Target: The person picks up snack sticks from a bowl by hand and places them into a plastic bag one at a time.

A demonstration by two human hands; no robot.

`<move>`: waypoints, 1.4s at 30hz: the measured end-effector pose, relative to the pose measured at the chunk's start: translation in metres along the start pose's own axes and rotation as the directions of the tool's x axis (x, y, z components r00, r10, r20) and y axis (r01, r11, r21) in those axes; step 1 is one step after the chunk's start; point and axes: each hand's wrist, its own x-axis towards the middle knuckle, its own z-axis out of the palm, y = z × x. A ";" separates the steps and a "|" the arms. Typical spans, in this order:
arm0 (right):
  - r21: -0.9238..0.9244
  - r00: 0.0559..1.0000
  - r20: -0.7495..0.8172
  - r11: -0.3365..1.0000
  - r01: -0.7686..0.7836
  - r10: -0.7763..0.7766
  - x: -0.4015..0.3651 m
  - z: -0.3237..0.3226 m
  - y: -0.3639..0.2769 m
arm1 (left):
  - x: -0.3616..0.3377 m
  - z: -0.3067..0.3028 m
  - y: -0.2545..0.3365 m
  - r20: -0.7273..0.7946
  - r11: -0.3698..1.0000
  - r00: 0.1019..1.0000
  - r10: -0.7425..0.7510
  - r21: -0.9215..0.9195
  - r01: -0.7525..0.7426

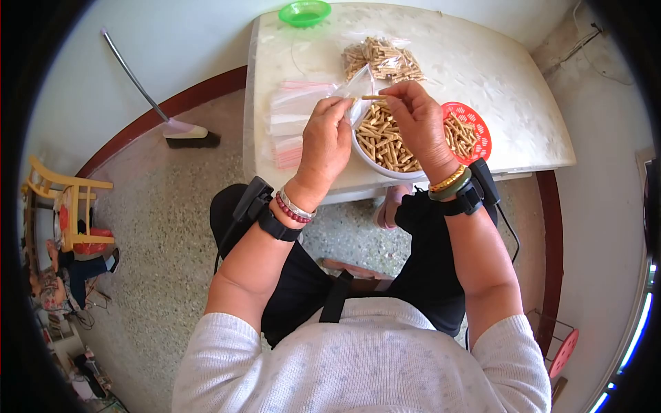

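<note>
Above a white bowl [372, 164] full of short tan sticks, my right hand [418, 118] pinches one stick [374, 97] that lies level and points to the left. My left hand [326, 141] is closed at the bowl's left side, its fingertips at a clear plastic bag [359, 84] near the stick's left end. Flat clear bags with pink edges [289, 120] lie on the table left of my left hand. Behind the bowl is a filled clear bag of sticks [385, 60]. A red basket [486, 131] with more sticks stands to the right.
A green bowl [304, 14] sits at the back left of the white table [513, 82]. On the floor to the left are a broom [187, 132] and a wooden chair [86, 182]. Another person [55, 286] is at the far left. A red stool [563, 352] is at lower right.
</note>
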 end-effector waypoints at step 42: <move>-0.731 0.930 0.362 0.637 0.245 0.058 -0.013 -0.022 0.035 | -0.007 -0.009 0.026 -0.120 0.981 0.977 0.176 -0.064 -0.184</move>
